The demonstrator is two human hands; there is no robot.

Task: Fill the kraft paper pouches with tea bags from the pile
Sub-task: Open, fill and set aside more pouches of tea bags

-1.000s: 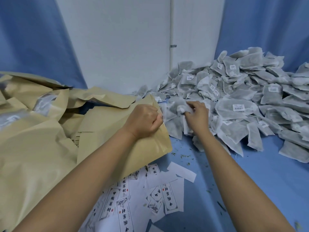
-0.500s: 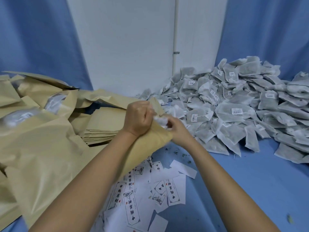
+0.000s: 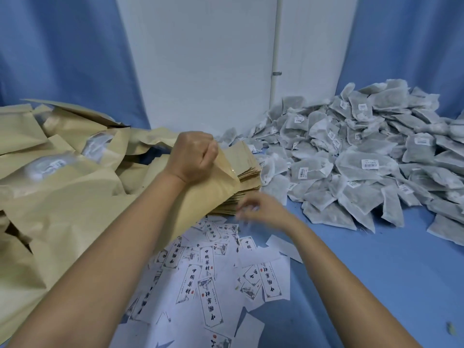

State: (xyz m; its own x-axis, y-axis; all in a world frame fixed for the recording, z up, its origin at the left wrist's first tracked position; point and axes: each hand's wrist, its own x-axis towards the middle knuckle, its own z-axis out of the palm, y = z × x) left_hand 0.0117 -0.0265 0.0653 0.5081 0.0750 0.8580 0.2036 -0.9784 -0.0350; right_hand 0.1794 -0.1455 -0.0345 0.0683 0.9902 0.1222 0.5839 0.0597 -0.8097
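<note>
My left hand (image 3: 192,156) grips the top edge of a kraft paper pouch (image 3: 213,197) and holds it up at a slant above the table. My right hand (image 3: 263,209) is just right of and below the pouch's mouth, blurred by motion, its fingers loosely spread with nothing seen in them. The pile of grey tea bags (image 3: 364,156) with small white barcode labels fills the right side. A stack of flat empty kraft pouches (image 3: 248,172) lies behind the held pouch, beside the pile.
Filled kraft pouches (image 3: 50,167) with round clear windows are heaped at the left. White printed labels (image 3: 208,280) lie scattered on the blue table (image 3: 364,272) under my arms. A white wall with a thin pipe (image 3: 276,46) stands behind, between blue curtains.
My right hand took a tea bag from the pile, brought it to the pouch mouth, and has now drawn back down and out. My left hand kept hold of the pouch.
</note>
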